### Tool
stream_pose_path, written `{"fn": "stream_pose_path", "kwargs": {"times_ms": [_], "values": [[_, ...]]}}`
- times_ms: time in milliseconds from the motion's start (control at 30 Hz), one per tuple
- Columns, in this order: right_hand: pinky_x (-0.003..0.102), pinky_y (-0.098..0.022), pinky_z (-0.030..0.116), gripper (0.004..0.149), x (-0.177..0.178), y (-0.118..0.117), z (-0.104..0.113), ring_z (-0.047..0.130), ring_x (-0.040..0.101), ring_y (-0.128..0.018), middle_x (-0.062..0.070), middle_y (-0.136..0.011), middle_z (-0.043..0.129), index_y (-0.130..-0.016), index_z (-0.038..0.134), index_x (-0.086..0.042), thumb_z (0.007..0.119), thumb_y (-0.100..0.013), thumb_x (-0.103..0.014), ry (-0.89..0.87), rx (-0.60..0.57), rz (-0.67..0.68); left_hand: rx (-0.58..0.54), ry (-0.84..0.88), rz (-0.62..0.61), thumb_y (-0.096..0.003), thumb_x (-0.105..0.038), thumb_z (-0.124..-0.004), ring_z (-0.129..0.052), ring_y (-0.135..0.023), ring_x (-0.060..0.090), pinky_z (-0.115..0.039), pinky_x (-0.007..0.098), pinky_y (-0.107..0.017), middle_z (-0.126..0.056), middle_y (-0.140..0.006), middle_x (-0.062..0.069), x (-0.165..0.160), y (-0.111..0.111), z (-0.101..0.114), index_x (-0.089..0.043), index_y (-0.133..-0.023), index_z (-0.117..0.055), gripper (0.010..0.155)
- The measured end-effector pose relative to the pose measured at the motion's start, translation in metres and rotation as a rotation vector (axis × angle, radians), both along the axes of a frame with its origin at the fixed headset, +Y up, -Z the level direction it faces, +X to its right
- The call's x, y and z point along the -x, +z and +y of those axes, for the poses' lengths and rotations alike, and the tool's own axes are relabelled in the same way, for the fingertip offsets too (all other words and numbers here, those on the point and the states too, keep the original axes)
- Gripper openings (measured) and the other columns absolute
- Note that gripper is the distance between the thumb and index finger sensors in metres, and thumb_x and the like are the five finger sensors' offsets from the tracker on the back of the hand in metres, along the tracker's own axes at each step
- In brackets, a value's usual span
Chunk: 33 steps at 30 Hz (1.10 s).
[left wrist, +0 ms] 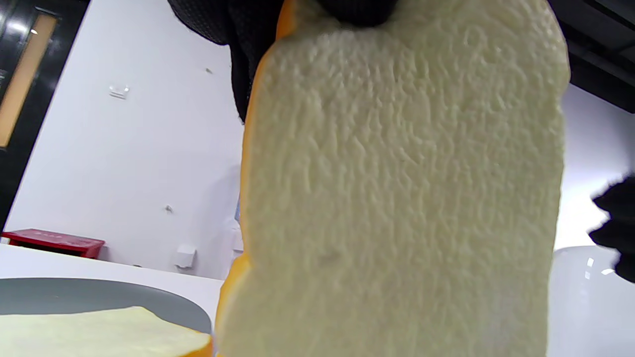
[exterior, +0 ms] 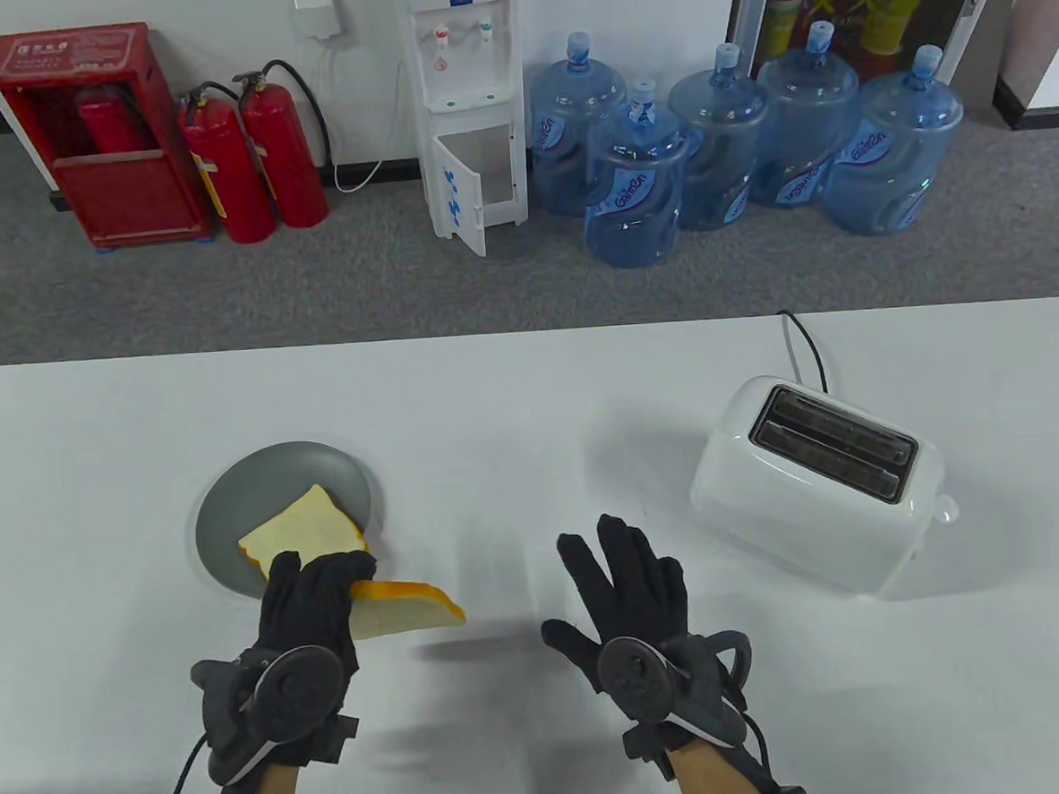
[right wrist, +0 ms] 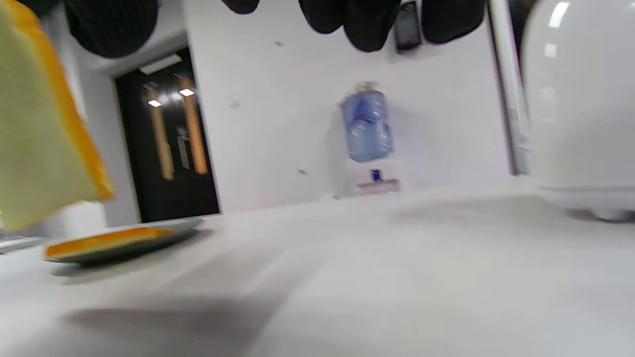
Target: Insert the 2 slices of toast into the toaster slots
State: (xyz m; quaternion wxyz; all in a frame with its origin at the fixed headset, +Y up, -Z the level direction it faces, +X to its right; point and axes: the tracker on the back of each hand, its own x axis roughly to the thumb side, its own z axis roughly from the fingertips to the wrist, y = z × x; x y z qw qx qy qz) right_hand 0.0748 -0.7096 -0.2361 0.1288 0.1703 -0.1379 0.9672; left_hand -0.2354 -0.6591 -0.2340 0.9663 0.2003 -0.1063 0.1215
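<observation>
Left hand (exterior: 304,599) grips lifted toast slice (exterior: 403,606); right hand (exterior: 626,579) spread, holding nothing.
Its fingers (exterior: 360,566) hide the slice's near end; toaster (exterior: 822,482) slots look dark.

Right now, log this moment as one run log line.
left hand: holds lifted toast slice | right hand: open, empty | second slice: on plate | toaster: both slots empty

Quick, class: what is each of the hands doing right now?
Left hand: grips a toast slice, lifted off the plate.
Right hand: open, holding nothing.

Overhead camera looks down; both low wrist cameras share the toaster (exterior: 822,482).
</observation>
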Motion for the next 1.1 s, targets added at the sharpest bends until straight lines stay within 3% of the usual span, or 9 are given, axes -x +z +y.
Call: {"fn": "stream_pose_path", "kwargs": {"times_ms": [300, 600, 967, 1100], "values": [[0.052, -0.087, 0.056, 0.086, 0.014, 0.017, 0.016, 0.057, 0.026, -0.119, 0.013, -0.131, 0.034, -0.119, 0.017, -0.043, 0.070, -0.056, -0.068, -0.024, -0.162, 0.145, 0.005, -0.034, -0.090, -0.0543, -0.022, -0.062, -0.098, -0.078, 0.019, -0.056, 0.047, -0.082, -0.082, -0.097, -0.006, -0.025, 0.004, -0.007, -0.036, -0.097, -0.068, 0.045], [0.049, -0.086, 0.063, 0.085, 0.032, 0.033, 0.025, 0.066, 0.021, -0.116, 0.011, -0.129, 0.041, -0.119, 0.020, -0.044, 0.073, -0.056, -0.066, -0.024, -0.251, 0.216, 0.002, -0.050, -0.194, -0.0544, -0.022, -0.062, -0.099, -0.077, 0.019, -0.057, 0.046, -0.082, -0.082, -0.096, -0.006, -0.051, 0.014, -0.003, -0.035, -0.098, -0.068, 0.045], [0.048, -0.080, 0.073, 0.080, 0.040, 0.040, 0.028, 0.090, 0.017, -0.095, 0.003, -0.120, 0.060, -0.117, 0.025, -0.046, 0.076, -0.057, -0.060, -0.032, -0.261, 0.265, 0.008, -0.057, -0.274, -0.0544, -0.023, -0.063, -0.099, -0.076, 0.019, -0.058, 0.046, -0.082, -0.083, -0.096, -0.005, -0.068, 0.020, -0.006, -0.035, -0.098, -0.068, 0.046], [0.046, -0.077, 0.078, 0.075, 0.045, 0.042, 0.029, 0.096, 0.014, -0.085, 0.001, -0.115, 0.067, -0.116, 0.026, -0.048, 0.076, -0.061, -0.052, -0.021, -0.272, 0.287, 0.014, -0.056, -0.285, -0.0545, -0.023, -0.063, -0.099, -0.076, 0.019, -0.058, 0.046, -0.082, -0.083, -0.096, -0.005, -0.068, 0.020, -0.007, -0.034, -0.099, -0.068, 0.046]]}}
